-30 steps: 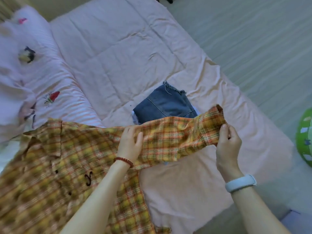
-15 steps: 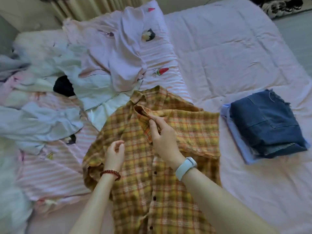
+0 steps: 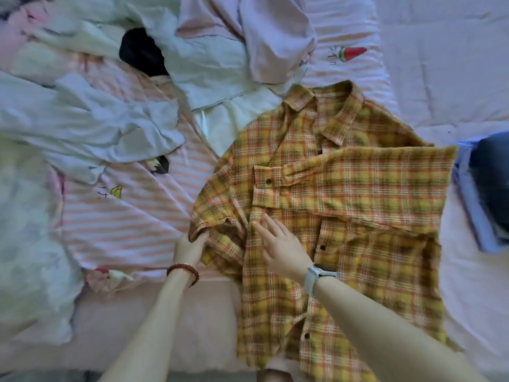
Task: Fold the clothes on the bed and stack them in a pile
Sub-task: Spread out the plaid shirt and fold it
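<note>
A yellow and orange plaid shirt [image 3: 344, 205] lies spread on the bed, collar at the far end, its right sleeve folded across the chest. My left hand [image 3: 190, 248] grips the bunched left sleeve at the shirt's left edge. With fingers straight, my right hand [image 3: 281, 244] rests flat on the shirt front near the button placket. A pile of folded clothes, dark blue denim [image 3: 493, 183] on top of a light blue garment [image 3: 468, 205], sits at the right edge of the view.
Unfolded clothes [image 3: 91, 125] in white, pale blue and lilac lie heaped at the left and far side, with a black item [image 3: 140, 51] among them. A pink striped blanket [image 3: 132, 216] lies under them on the pink bed cover [image 3: 440, 64].
The right sleeve now lies folded across the chest. My right hand left the collar and lies flat lower on the front. My left hand moved to grip the left sleeve.
</note>
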